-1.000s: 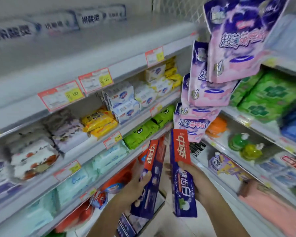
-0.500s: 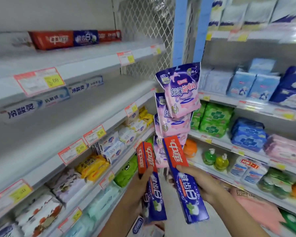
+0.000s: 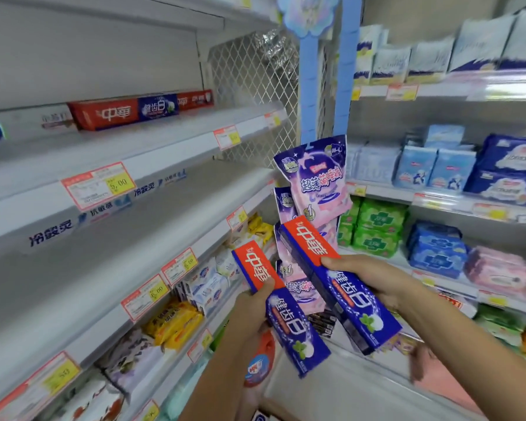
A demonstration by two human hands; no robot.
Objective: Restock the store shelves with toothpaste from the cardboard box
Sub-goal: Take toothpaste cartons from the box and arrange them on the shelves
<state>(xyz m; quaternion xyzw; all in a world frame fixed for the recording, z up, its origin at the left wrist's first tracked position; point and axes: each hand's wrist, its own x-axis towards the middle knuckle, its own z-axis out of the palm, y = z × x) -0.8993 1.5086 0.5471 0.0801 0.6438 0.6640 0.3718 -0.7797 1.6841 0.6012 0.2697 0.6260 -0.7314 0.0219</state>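
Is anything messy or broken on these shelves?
Nothing looks spilled or broken. The left shelves just look sparse: a few toothpaste boxes lie along them, while the right shelves are packed. The left hand grips the left box, the right hand the right box.

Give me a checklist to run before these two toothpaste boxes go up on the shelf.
1. Left hand grips left box: ok.
2. Right hand grips right box: ok.
3. Matching red-and-blue shelved boxes located, upper left: ok.
4. Bare room on that shelf in front of them: ok.
5. Right box clear of the hanging packs behind it: cannot tell.
6. Price tag matches this toothpaste: cannot tell, print blurred.
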